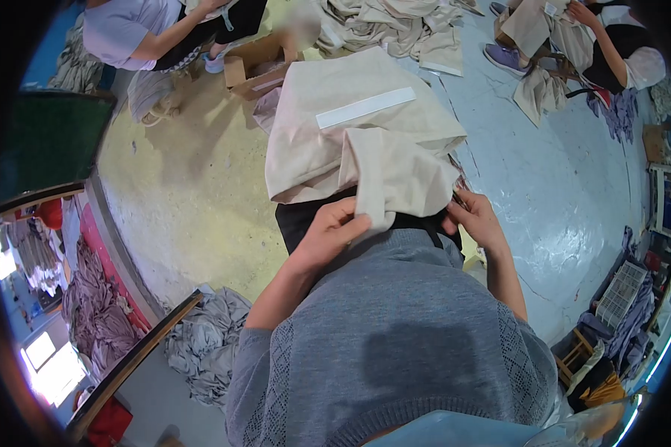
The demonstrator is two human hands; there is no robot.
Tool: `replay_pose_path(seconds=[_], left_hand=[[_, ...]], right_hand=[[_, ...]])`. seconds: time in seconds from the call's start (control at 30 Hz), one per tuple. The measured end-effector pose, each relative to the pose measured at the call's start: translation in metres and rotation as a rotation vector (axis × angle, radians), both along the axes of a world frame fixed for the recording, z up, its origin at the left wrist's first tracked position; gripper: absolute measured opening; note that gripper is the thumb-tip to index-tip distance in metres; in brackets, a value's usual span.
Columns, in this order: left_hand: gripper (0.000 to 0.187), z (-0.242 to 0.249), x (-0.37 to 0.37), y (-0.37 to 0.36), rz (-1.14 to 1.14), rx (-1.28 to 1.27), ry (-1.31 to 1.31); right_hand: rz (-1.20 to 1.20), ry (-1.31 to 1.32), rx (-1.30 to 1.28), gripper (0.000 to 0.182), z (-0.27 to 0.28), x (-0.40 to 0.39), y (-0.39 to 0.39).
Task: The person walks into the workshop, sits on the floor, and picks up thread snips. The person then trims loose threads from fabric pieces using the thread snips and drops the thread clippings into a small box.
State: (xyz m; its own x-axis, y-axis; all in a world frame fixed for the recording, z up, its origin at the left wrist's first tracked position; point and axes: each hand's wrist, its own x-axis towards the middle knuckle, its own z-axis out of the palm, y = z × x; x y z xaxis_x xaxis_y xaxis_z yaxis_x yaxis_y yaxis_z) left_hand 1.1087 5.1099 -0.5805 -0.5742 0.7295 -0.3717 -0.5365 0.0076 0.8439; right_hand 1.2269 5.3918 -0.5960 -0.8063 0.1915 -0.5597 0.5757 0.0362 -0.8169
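A beige cloth piece (306, 97) lies spread over my lap, with a white strip (365, 108) across its upper part. Its near end is folded over into a narrow flap (406, 171) with a stitched band. My left hand (329, 232) pinches the lower end of that band between thumb and fingers. At the flap's right edge, my right hand (479, 221) is closed, fingertips right at the cloth. Something small and dark pokes out by its fingers; I cannot tell what it is.
Beyond my lap stand a cardboard box (257, 67) and a big heap of beige cloth (388, 26). One person (138, 33) sits at the upper left, another (619, 52) at the upper right, both handling cloth. Grey cloth (209, 343) is piled at the lower left.
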Motion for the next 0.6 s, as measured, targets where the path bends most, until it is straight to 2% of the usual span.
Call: replay_pose_path(seconds=[0.07,0.1,0.2,0.23,0.33,0.37,0.47,0.6], left_hand=[[0.027,0.023,-0.006,-0.006,0.081,0.146,-0.178],[0.033,0.023,-0.008,-0.010,0.098,0.241,-0.249],[0.041,0.031,-0.013,-0.016,-0.016,0.468,-0.420],[0.060,0.034,-0.017,-0.015,-0.087,0.442,-0.494],[0.080,0.056,-0.007,-0.007,-0.022,0.405,-0.610],[0.093,0.059,-0.008,-0.003,0.000,0.321,-0.674],[0.091,0.050,-0.020,0.005,-0.017,0.279,-0.794],[0.086,0.059,-0.033,0.021,0.164,0.484,-0.862]], right_hand=[[0.108,-0.226,0.171,0.020,0.007,0.005,0.015],[0.050,-0.188,0.230,0.016,0.011,0.007,0.015],[0.004,-0.141,0.378,0.023,0.002,0.012,0.030],[-0.011,-0.132,0.375,0.023,-0.002,0.011,0.032],[0.014,-0.030,0.447,0.022,-0.012,0.007,0.033],[-0.060,0.013,0.406,0.023,-0.016,0.004,0.032],[-0.239,0.112,0.299,0.024,-0.024,-0.005,0.030],[-0.350,0.183,0.206,0.024,-0.029,-0.016,0.038]])
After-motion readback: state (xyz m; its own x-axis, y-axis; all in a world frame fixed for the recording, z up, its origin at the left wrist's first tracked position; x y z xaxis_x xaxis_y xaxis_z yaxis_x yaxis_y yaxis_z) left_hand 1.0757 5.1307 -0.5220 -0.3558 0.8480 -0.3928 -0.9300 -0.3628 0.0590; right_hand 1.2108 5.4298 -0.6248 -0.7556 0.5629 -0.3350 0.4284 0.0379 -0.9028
